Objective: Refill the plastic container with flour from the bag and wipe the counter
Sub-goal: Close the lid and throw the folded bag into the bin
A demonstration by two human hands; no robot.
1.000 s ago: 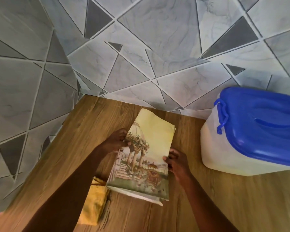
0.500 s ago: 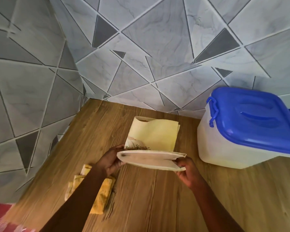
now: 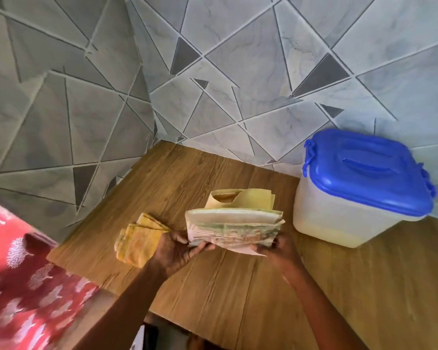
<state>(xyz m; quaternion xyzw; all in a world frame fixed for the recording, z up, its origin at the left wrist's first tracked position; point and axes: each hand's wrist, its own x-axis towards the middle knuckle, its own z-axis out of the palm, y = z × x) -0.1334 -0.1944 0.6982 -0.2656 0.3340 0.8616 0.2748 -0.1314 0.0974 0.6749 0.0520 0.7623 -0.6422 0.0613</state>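
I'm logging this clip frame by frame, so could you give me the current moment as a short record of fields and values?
surface: wooden counter in a tiled corner
bag: folded paper bag, flattened
left hand: left hand grips the bag's left end
right hand: right hand grips its right end
container: plastic container, right of the bag
lid: blue lid, on
cloth: folded yellow cloth, left of the bag

One head-worn wide-angle view, looking forward and down from above the counter (image 3: 238, 286), facing the tiled wall corner (image 3: 147, 102), close over both hands, left hand (image 3: 173, 250), right hand (image 3: 280, 250), forearms entering from the bottom edge
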